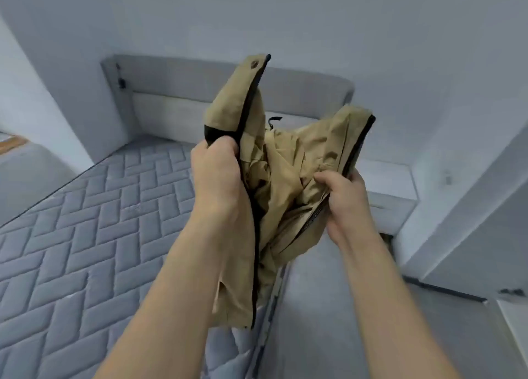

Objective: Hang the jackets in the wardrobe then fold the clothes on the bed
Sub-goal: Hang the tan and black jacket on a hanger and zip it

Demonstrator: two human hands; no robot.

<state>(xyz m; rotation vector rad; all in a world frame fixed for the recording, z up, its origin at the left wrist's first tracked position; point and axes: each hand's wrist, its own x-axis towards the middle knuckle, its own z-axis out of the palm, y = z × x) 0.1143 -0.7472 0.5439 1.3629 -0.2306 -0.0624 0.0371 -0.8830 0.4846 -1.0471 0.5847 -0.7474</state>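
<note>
Head view: a tan jacket (274,178) with black zipper edges hangs in the air at centre frame, above the near edge of the bed (94,221). The left hand (217,173), at 9 o'clock of the jacket, grips one zipper edge with curled fingers; the right hand (343,198), at 3 o'clock, pinches the other edge.
</note>
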